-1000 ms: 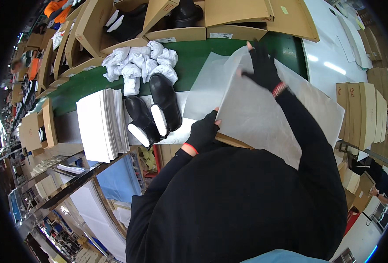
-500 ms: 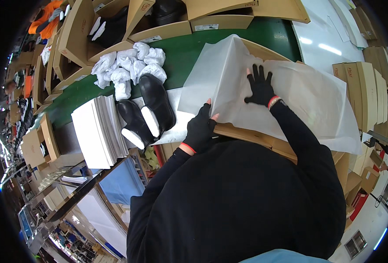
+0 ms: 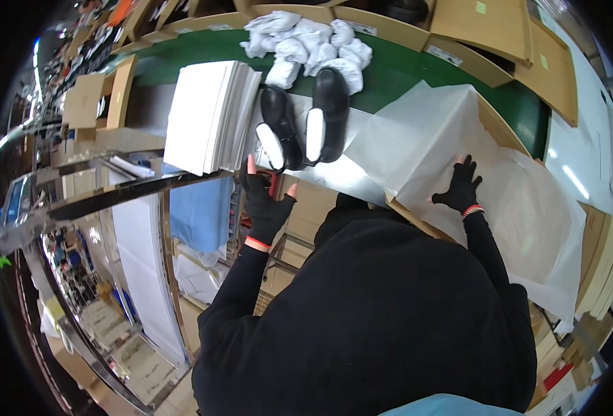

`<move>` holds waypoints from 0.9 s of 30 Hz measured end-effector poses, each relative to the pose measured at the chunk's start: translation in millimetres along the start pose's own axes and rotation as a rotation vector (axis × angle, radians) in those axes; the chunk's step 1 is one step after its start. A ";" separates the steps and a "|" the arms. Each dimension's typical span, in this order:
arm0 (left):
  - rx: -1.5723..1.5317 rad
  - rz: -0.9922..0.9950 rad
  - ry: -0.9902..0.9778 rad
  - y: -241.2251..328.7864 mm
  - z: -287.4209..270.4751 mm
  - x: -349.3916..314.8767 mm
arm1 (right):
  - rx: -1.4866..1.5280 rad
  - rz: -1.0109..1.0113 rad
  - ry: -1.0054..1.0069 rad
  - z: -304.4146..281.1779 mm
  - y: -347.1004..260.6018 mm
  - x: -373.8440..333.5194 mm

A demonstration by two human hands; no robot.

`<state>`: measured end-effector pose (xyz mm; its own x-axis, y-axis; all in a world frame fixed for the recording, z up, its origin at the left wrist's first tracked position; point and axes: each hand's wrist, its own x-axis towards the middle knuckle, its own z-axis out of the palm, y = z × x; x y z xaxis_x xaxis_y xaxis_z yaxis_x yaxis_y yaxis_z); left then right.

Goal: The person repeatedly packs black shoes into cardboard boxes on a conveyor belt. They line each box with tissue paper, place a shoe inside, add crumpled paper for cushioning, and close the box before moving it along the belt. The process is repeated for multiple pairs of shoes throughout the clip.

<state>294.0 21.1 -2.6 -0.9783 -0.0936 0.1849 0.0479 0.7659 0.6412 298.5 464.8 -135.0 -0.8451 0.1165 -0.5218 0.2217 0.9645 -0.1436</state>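
My left hand [image 3: 266, 211], in a black glove with bare fingertips, is open and holds nothing. It is just in front of a stack of white sheets [image 3: 206, 114] and a pair of black shoes. The left shoe [image 3: 280, 111] and the right shoe [image 3: 333, 104] lie side by side, each with a white piece at its near end. My right hand [image 3: 461, 188], gloved the same way, spreads its fingers over translucent white tissue paper [image 3: 417, 135]. That paper lines a brown cardboard box [image 3: 504, 128] and drapes over its sides.
Crumpled white paper wads [image 3: 310, 45] sit on the green surface [image 3: 389, 80] behind the shoes. Open shoe boxes [image 3: 382, 28] line the far edge. Flat brown cartons [image 3: 601, 256] stand at the right. A metal frame [image 3: 123, 191] runs along the left, beside a blue sheet [image 3: 199, 215].
My left hand has left the tissue paper's edge and moved left toward the shoes and white stack. My right hand stays over the paper. The view has turned leftward.
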 end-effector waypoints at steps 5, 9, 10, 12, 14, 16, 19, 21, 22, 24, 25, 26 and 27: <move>-0.090 0.013 0.198 -59.5 49.0 -0.7 | 0.823 -0.185 0.074 -27.8 23.9 21.6; -0.152 -0.228 0.268 -97.1 53.0 37.7 | 0.269 -0.508 -0.254 -43.0 41.5 19.6; -0.284 -0.328 0.196 -96.8 26.5 54.8 | 0.180 -0.531 -0.380 -42.5 29.5 10.7; -0.406 -0.321 0.378 -94.5 -26.6 81.9 | 0.058 -0.576 -0.557 -33.5 15.1 -5.6; -0.443 -0.290 0.424 -102.7 -86.1 107.1 | 0.072 -0.607 -0.559 -11.2 16.6 -5.9; -0.693 -0.266 0.285 -69.3 -140.2 132.4 | 0.057 -0.671 -0.494 -19.7 13.7 5.0; -0.907 -0.301 0.029 -6.7 -182.2 155.5 | 0.463 -0.616 -0.319 -72.8 -11.7 6.3; -0.938 -0.348 -0.143 39.1 -182.0 163.0 | 0.730 -0.676 -0.205 -129.5 -48.1 1.3; -0.950 -0.336 -0.184 52.6 -168.3 168.8 | 0.964 -0.675 -0.274 -158.0 -66.1 -4.8; -0.929 -0.310 -0.306 81.9 -135.2 171.3 | 1.088 -0.835 -0.242 -200.8 -108.6 -26.7; -0.997 -0.370 -0.462 110.7 -116.1 171.7 | 1.082 -0.896 -0.315 -219.7 -127.8 -37.7; -0.954 -0.405 -0.524 132.8 -93.1 174.4 | 1.168 -0.893 -0.417 -226.7 -142.4 -46.4; -0.896 -0.134 -0.459 150.4 -72.5 166.0 | 1.184 -0.874 -0.395 -223.4 -152.3 -49.4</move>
<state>153.4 74.6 178.5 -0.9607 0.2540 -0.1123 -0.1186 -0.0097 0.9929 197.9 365.1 100.5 -0.7761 -0.6261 -0.0752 0.1493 -0.0665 -0.9866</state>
